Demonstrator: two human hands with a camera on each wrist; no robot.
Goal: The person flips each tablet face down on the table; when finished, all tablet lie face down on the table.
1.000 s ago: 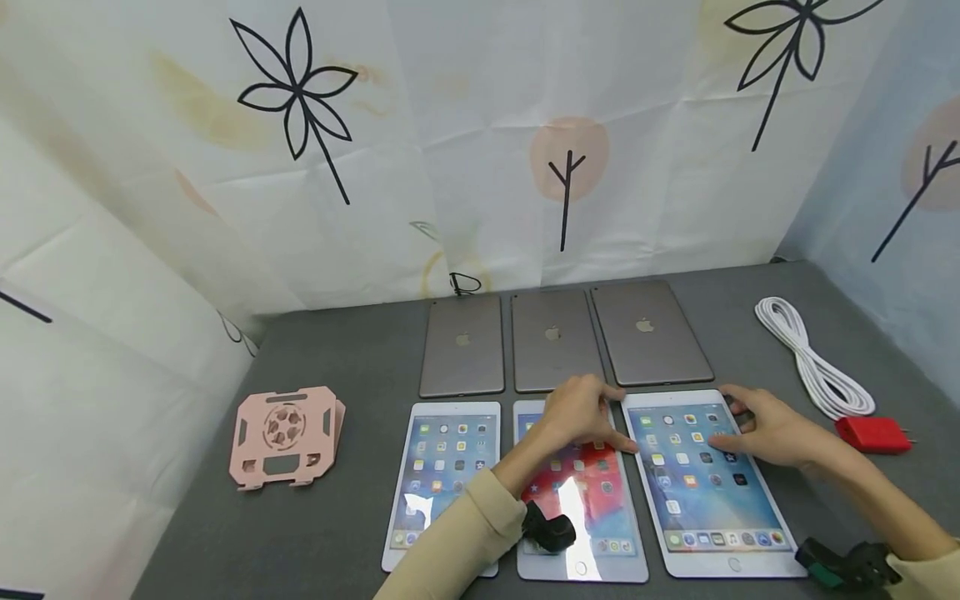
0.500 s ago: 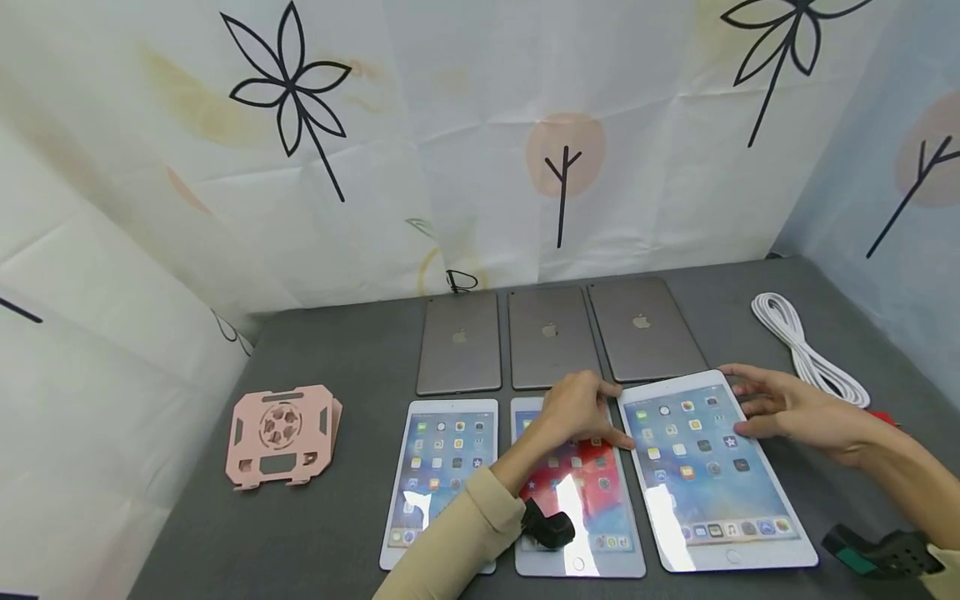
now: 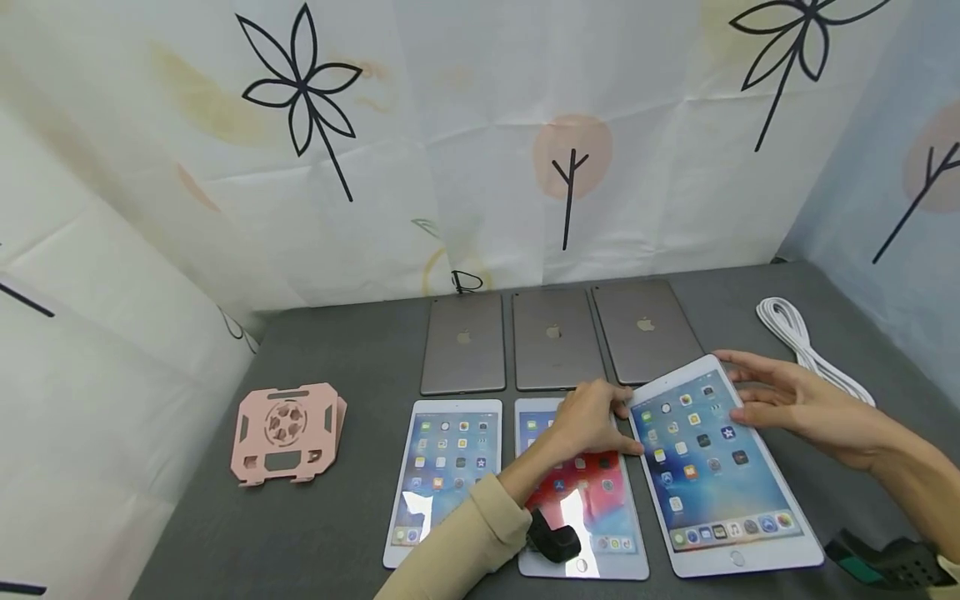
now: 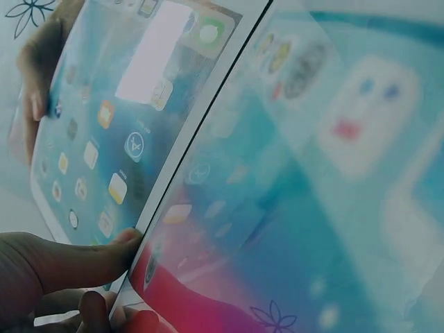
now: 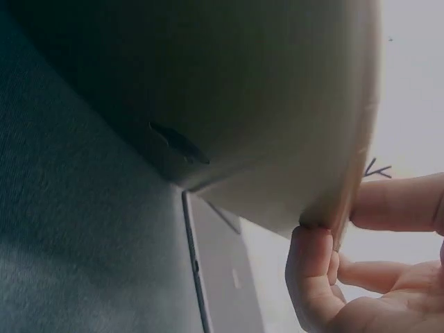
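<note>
The rightmost white tablet (image 3: 708,467), screen lit with app icons, is tilted, its right edge raised off the grey table. My right hand (image 3: 817,408) pinches that edge near the upper corner, thumb on the front and fingers behind. In the right wrist view the fingers (image 5: 312,270) grip the rim, with the tablet's dim underside (image 5: 263,118) showing an apple logo. My left hand (image 3: 592,421) reaches across the middle tablet (image 3: 581,500) and holds the tilted tablet's left edge, with the thumb (image 4: 90,267) on the border. A third tablet (image 3: 446,467) lies at left.
Behind stand three flat grey tablets (image 3: 463,350) in a row, logo side up. A coiled white cable (image 3: 787,325) lies at the right. The pink cut-out stand (image 3: 285,433) sits at the left of the table (image 3: 352,358). A printed curtain (image 3: 480,150) hangs behind.
My right hand has lifted the tablet's right edge, tilting it up from lying flat. My left hand has stayed at the left edge. The red charger is now hidden behind the right hand.
</note>
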